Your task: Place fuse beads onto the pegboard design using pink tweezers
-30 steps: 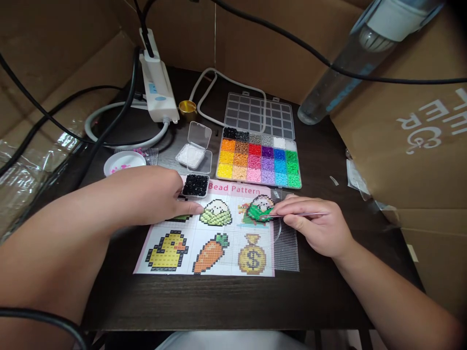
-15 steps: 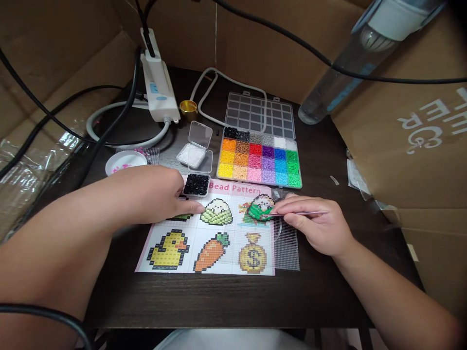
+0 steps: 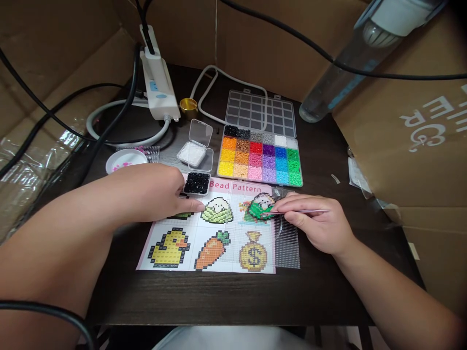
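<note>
In my right hand (image 3: 316,221) is a pair of thin metal tweezers (image 3: 295,212), pinched between thumb and fingers. Their tips touch the green part of a small bead figure (image 3: 261,206), white above with a black outline, over the upper right picture of the printed bead pattern sheet (image 3: 215,250). My left hand (image 3: 166,192) rests on the sheet's upper left, one digit stretched flat towards the rice-ball picture; its other fingers are mostly hidden. Right against it stands a small box of black beads (image 3: 197,183). A clear pegboard (image 3: 288,243) lies partly under the sheet.
Behind the sheet lies an open compartment case (image 3: 260,158) of coloured beads. Further left are a box of white beads (image 3: 192,154), a white dish (image 3: 127,159) with pink beads, a gold cup (image 3: 188,107) and a power strip (image 3: 160,87). Cables hang around; cardboard walls (image 3: 397,131) surround the table.
Both hands keep nearly the same place and grip. The tweezers' tips stay on the bead figure; the whole view has shifted only slightly.
</note>
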Tool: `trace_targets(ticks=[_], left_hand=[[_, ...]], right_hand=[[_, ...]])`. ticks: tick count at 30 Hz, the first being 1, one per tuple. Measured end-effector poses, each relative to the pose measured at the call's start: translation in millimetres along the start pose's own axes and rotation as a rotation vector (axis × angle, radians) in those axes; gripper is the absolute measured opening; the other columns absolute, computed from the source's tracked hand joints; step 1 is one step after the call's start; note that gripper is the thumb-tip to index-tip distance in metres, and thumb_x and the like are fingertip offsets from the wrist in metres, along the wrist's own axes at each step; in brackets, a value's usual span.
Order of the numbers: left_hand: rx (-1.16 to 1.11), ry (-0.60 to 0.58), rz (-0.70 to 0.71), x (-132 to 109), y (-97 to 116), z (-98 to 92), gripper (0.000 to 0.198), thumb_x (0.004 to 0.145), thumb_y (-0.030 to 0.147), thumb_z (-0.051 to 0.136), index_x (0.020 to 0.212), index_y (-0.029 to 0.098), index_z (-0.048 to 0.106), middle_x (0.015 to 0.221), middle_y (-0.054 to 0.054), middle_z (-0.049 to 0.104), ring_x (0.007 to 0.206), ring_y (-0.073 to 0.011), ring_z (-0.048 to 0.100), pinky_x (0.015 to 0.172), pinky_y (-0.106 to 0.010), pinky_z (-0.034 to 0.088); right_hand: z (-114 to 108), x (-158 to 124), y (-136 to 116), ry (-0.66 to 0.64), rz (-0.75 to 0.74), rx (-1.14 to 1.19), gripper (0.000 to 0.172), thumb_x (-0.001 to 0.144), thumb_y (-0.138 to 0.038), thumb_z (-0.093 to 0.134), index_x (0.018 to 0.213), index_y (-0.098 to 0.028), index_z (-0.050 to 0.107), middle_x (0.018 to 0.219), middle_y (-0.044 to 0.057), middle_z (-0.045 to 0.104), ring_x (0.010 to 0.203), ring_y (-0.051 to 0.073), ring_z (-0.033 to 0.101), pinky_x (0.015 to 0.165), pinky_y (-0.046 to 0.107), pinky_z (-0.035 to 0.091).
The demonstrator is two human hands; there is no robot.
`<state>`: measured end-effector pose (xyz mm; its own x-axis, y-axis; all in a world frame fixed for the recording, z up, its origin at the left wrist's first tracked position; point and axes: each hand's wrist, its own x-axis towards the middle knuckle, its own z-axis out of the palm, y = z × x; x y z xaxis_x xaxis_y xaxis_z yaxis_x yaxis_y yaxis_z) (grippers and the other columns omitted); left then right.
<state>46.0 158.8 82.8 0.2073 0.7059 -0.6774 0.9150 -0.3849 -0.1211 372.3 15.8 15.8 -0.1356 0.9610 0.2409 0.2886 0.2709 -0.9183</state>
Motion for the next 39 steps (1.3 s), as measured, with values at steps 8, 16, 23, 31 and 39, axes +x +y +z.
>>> trace_targets(ticks=[8,16,23,31,39], left_hand=[[0.011,0.001,-0.035,-0.7,5.5,-0.9,0.061,0.106,0.085,0.072,0.097,0.028,0.09,0.085,-0.014,0.085,0.083,-0.0368,0.081,0.08,-0.047,0.058],[-0.137,0.04,-0.065,5.3,3.6,1.4,0.065,0.085,0.092,0.09,0.059,0.036,0.071,0.082,-0.017,0.084,0.094,-0.0441,0.086,0.083,-0.057,0.057],[-0.079,0.028,-0.051,2.5,3.4,-0.2,0.063,0.092,0.095,0.08,0.073,0.036,0.083,0.082,-0.016,0.084,0.09,-0.0423,0.086,0.081,-0.055,0.061],[-0.132,0.142,0.022,19.0,-15.2,17.6,0.075,0.073,0.115,0.08,0.071,0.041,0.085,0.072,-0.016,0.083,0.079,-0.0411,0.086,0.068,-0.053,0.057],[-0.097,0.053,-0.027,4.9,1.1,2.0,0.066,0.09,0.101,0.079,0.078,0.036,0.088,0.084,-0.017,0.086,0.089,-0.0415,0.086,0.078,-0.054,0.058]], right_hand=[[0.2,-2.2,3.5,-0.015,-0.039,-0.026,0.008,0.11,-0.036,0.1,0.109,-0.035,0.107,0.101,0.009,0.101,0.09,0.031,0.098,0.085,0.044,0.084],[-1.5,-1.4,4.8,-0.035,-0.044,-0.043,0.008,0.11,-0.037,0.1,0.108,-0.035,0.107,0.1,0.009,0.101,0.089,0.031,0.098,0.089,0.047,0.085],[-0.5,-1.5,3.5,-0.014,-0.035,-0.034,0.013,0.111,-0.045,0.1,0.105,-0.035,0.107,0.098,0.009,0.1,0.086,0.032,0.097,0.086,0.048,0.085],[-3.1,-1.0,3.6,-0.029,-0.075,0.0,0.009,0.112,-0.036,0.099,0.112,-0.036,0.107,0.101,0.008,0.101,0.089,0.032,0.098,0.087,0.046,0.085],[-3.8,-1.1,3.8,-0.038,-0.08,0.013,0.009,0.113,-0.034,0.099,0.114,-0.037,0.108,0.102,0.008,0.101,0.09,0.031,0.098,0.087,0.044,0.084]])
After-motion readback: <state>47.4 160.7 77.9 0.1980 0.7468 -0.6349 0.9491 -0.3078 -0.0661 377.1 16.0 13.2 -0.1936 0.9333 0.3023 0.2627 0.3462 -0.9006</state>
